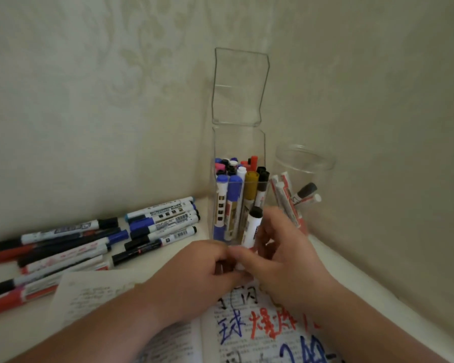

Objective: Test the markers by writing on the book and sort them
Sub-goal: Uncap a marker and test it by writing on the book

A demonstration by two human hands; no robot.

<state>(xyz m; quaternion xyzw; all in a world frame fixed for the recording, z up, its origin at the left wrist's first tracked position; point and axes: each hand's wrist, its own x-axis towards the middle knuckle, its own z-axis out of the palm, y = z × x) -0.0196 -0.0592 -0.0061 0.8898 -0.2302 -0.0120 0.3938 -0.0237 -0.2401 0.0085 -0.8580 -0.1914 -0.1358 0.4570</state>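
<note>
Loose markers (89,247) are lying heaped on the table at the left. The left hand (202,265) is pinching the lower end of a black-capped marker (253,224) and the right hand (286,247) is gripping its barrel. The marker is standing upright over the scribbled book (247,336), just before the clear box (239,153) of markers, with a round jar (304,163) standing rightmost.

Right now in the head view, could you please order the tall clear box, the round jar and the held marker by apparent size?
1. Tall clear box, with its raised lid.
2. Round jar.
3. Held marker, partly covered by the right hand and nearer the camera, so less certain.
</note>
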